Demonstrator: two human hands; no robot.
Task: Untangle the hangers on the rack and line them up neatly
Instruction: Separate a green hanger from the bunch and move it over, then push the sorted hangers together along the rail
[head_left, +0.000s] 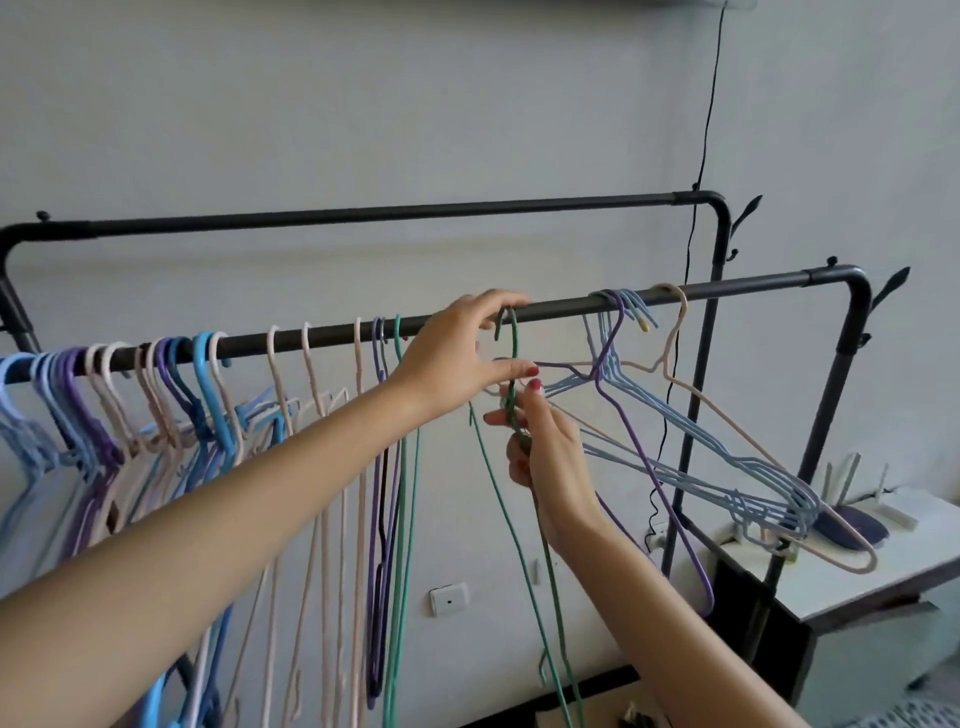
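A black rack's front rail (561, 304) runs across the view. Many blue, purple and beige hangers (171, 395) hang bunched at its left, and several straighter ones hang nearer the middle. A tangled cluster of blue, purple and beige hangers (696, 447) hangs tilted at the right. My right hand (540, 452) grips the neck of a green hanger (511, 364), whose hook sits just under the rail. My left hand (457, 358) reaches over that hook, fingertips on the rail, thumb stretched toward the neck.
A second black rail (389, 213) stands behind, close to the grey wall. A black cable (698, 208) hangs down the wall at the right. A white table (883, 566) with small items stands beyond the rack's right post.
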